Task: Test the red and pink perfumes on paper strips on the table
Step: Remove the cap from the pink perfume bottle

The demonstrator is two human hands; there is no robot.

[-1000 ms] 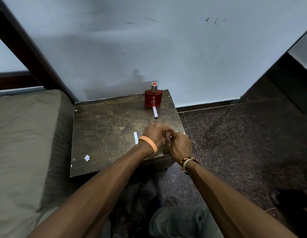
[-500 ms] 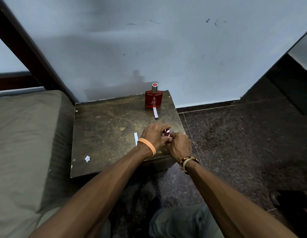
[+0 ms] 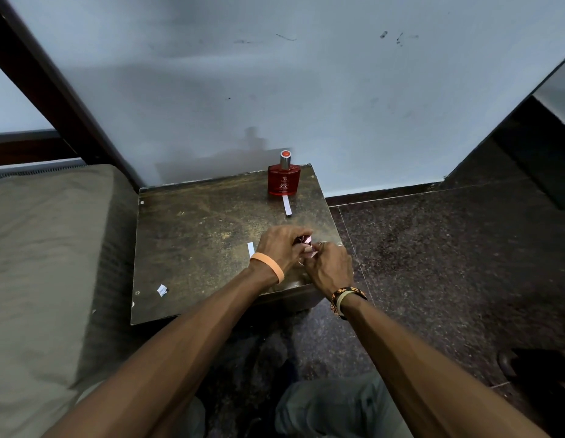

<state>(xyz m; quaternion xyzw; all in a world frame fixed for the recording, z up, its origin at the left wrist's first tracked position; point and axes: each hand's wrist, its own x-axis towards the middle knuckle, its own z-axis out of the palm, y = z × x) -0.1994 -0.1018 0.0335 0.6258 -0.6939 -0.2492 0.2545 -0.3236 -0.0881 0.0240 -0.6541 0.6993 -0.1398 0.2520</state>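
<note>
A red perfume bottle [image 3: 283, 181] with a silver cap stands upright at the table's [image 3: 196, 222] far right corner, a white paper strip [image 3: 287, 205] lying just in front of it. Near the table's front right, my left hand [image 3: 281, 248] and my right hand [image 3: 330, 268] close together around the small pink perfume bottle [image 3: 305, 240]; only its shiny pink top shows between my fingers. A second paper strip [image 3: 250, 249] lies on the table just left of my left hand, partly hidden by it.
A crumpled scrap of white paper [image 3: 161, 290] lies near the table's front left. A grey cushion [image 3: 47, 248] borders the table on the left. The wall stands right behind it, and dark stone floor [image 3: 433, 263] spreads to the right.
Both hands stay clasped on the pink bottle at the same spot. My fingers have shifted around its top, and a little more of the pink cap shows now.
</note>
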